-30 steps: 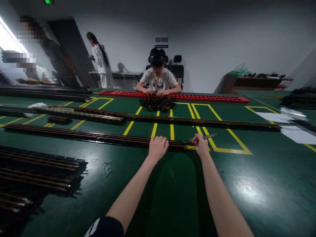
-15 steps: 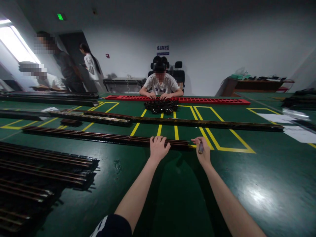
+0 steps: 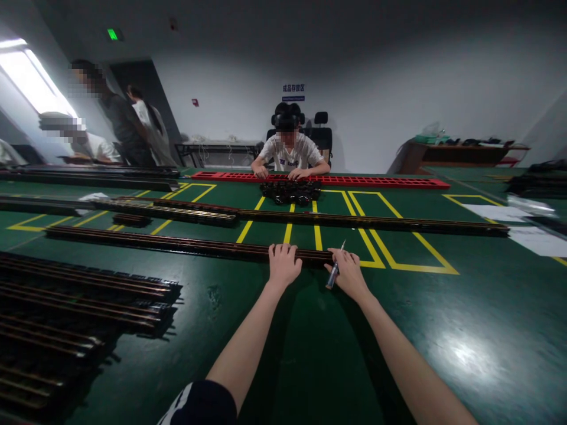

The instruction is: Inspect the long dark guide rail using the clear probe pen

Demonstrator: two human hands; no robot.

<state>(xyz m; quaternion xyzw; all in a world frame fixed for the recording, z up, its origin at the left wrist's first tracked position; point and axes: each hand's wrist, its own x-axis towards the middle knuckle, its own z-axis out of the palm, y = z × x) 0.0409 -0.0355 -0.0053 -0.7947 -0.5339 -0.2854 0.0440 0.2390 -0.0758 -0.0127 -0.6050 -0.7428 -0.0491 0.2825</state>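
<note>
A long dark rail [image 3: 177,245] with thin coppery lines along its length lies crosswise on the green table in the head view. My left hand [image 3: 284,265] is closed over the rail near its right end, fingers across the top and thumb on the near side. In my right hand [image 3: 349,273] is a small screwdriver [image 3: 333,275], its handle pointing down toward me and its thin metal tip up and away. The fingers of that hand are at the rail's right end, part of which they hide; whether they press on it I cannot tell.
Several similar rails [image 3: 80,295] are stacked at the near left. Another long rail [image 3: 376,222] lies farther back. Across the table [image 3: 425,324], a person in a headset works over a red slotted frame [image 3: 385,180] and a black pile [image 3: 290,192]. Papers [image 3: 538,240] lie right.
My right hand has moved left onto the rail's end, and the screwdriver has turned so its tip points up and away. My left hand stays on the rail.
</note>
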